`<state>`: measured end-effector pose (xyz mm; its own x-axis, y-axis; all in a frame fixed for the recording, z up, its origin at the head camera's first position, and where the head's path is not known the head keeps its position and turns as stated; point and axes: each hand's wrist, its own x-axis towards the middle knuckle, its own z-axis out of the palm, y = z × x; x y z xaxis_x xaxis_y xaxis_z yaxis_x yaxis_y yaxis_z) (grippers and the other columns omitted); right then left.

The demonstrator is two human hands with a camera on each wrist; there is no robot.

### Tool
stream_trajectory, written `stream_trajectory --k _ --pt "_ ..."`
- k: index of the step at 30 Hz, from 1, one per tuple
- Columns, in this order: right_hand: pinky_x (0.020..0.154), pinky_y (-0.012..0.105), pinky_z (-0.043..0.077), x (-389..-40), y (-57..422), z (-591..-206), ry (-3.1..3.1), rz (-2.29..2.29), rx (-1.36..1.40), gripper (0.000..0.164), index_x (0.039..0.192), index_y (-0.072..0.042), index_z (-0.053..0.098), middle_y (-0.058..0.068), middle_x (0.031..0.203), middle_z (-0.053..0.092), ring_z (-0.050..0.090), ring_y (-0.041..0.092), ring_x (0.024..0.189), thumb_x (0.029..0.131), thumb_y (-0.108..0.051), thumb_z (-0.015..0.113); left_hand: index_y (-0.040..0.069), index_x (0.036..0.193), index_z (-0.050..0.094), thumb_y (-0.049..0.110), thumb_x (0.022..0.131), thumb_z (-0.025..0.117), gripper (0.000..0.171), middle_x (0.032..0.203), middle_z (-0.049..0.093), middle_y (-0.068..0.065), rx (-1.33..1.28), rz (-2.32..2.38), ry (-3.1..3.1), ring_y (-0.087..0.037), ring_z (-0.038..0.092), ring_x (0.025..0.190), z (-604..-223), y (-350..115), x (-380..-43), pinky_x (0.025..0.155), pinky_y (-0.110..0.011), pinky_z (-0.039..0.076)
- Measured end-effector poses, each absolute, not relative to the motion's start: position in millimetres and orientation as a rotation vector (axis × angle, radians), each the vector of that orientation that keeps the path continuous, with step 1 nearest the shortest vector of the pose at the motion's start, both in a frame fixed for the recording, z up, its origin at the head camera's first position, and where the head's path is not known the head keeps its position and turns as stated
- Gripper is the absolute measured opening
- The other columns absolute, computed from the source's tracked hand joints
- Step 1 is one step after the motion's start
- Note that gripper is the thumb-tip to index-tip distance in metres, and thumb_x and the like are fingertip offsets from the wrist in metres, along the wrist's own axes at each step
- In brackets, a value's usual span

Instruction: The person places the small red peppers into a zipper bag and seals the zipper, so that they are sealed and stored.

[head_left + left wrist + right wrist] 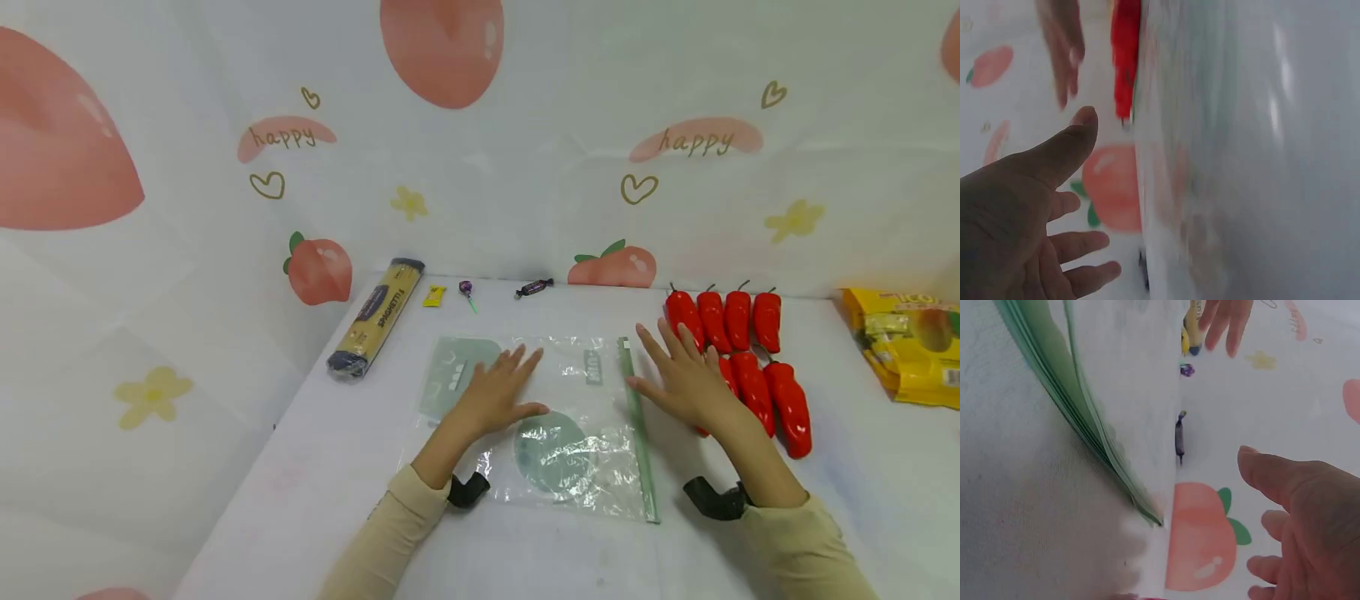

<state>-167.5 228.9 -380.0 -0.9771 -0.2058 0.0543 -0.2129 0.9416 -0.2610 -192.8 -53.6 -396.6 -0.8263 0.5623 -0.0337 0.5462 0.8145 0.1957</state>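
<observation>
A clear zip bag [581, 375] with pale green prints lies flat on the white table. Its green zip edge [641, 433] is on the right side. My left hand [495, 392] hovers over the left part of the bag, fingers spread; in the left wrist view the left hand [1029, 212] appears held above the surface with nothing in it. My right hand [686, 379] is just right of the zip edge, fingers apart, in front of some red chili peppers [753, 392]. In the right wrist view the right hand [1319, 519] holds nothing, and the zip edge [1085, 425] looks slightly parted.
A pack of spaghetti [378, 317] lies at the back left. Along the back are a small yellow packet [433, 296], a purple lollipop [467, 288] and a dark wrapped candy [534, 288]. A yellow bag [911, 346] lies at the far right. A printed cloth wall stands behind.
</observation>
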Motion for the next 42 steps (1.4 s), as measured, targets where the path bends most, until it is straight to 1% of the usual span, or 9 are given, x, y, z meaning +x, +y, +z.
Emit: stream_trajectory --k 5,9,18,24,26,29,33,37,42 --pt "0.101 0.072 0.013 -163 229 -379 -2.98 0.43 0.397 0.08 0.146 -0.007 0.019 0.027 0.149 0.019 0.016 0.046 0.135 0.084 -0.037 0.06 0.02 0.145 0.028 0.053 0.084 0.055 0.074 0.15 0.029 -0.007 1.107 0.311 2.772 -0.026 0.031 0.137 -403 -11 -184 0.105 -0.046 0.037" --pt "0.101 0.069 0.019 -158 229 -383 -2.93 0.453 0.473 0.076 0.143 -0.003 0.026 0.025 0.147 0.024 0.02 0.045 0.135 0.083 -0.03 0.063 0.019 0.141 0.037 0.046 0.084 0.061 0.068 0.146 0.037 -0.006 1.214 0.379 2.71 -0.022 0.036 0.134 -409 15 -182 0.104 -0.038 0.04" --pt "0.1 0.065 0.028 -160 226 -388 -2.85 0.494 0.555 0.068 0.139 0.0 0.033 0.024 0.144 0.032 0.027 0.044 0.132 0.083 -0.021 0.064 0.021 0.146 0.025 0.056 0.083 0.055 0.078 0.154 0.018 -0.005 1.11 0.225 2.694 -0.025 0.017 0.142 -421 24 -183 0.112 -0.048 0.024" --pt "0.099 0.061 0.032 -158 225 -391 -2.916 0.564 0.568 0.067 0.141 -0.001 0.031 0.024 0.145 0.031 0.025 0.043 0.134 0.086 -0.022 0.061 0.022 0.143 0.033 0.054 0.081 0.059 0.074 0.152 0.024 -0.006 1.04 0.211 2.72 -0.025 0.022 0.14 -415 20 -182 0.109 -0.049 0.029" --pt "0.098 0.06 0.034 -158 225 -392 -2.933 0.586 0.571 0.067 0.141 -0.001 0.03 0.024 0.145 0.03 0.025 0.043 0.134 0.086 -0.021 0.061 0.021 0.138 0.042 0.053 0.08 0.06 0.069 0.145 0.037 -0.006 1.059 0.263 2.774 -0.023 0.035 0.134 -414 22 -182 0.104 -0.043 0.037" --pt "0.096 0.059 0.036 -156 225 -393 -2.975 0.617 0.56 0.067 0.142 -0.001 0.028 0.024 0.146 0.029 0.025 0.043 0.134 0.087 -0.02 0.06 0.02 0.122 0.054 0.056 0.076 0.064 0.059 0.119 0.054 -0.003 1.081 0.343 2.871 -0.018 0.051 0.108 -415 29 -181 0.083 -0.029 0.045" --pt "0.096 0.058 0.037 -155 225 -395 -3.026 0.645 0.544 0.066 0.142 0.0 0.027 0.024 0.147 0.028 0.024 0.043 0.134 0.088 -0.02 0.059 0.019 0.101 0.053 0.058 0.068 0.068 0.053 0.091 0.048 0.001 1.034 0.412 2.911 -0.013 0.046 0.082 -423 36 -184 0.062 -0.021 0.033" --pt "0.097 0.057 0.037 -155 224 -399 -3.055 0.666 0.543 0.065 0.142 0.001 0.027 0.024 0.147 0.027 0.024 0.043 0.134 0.089 -0.02 0.057 0.018 0.095 0.05 0.051 0.07 0.07 0.046 0.085 0.046 0.003 1.019 0.516 2.824 -0.011 0.044 0.076 -430 35 -191 0.06 -0.02 0.027" --pt "0.099 0.056 0.036 -154 222 -404 -3.101 0.683 0.541 0.063 0.142 0.002 0.025 0.024 0.147 0.026 0.025 0.043 0.134 0.091 -0.022 0.053 0.015 0.084 0.058 0.035 0.08 0.067 0.022 0.078 0.049 0.003 1.039 0.708 2.752 -0.007 0.043 0.07 -431 32 -196 0.06 -0.018 0.028"
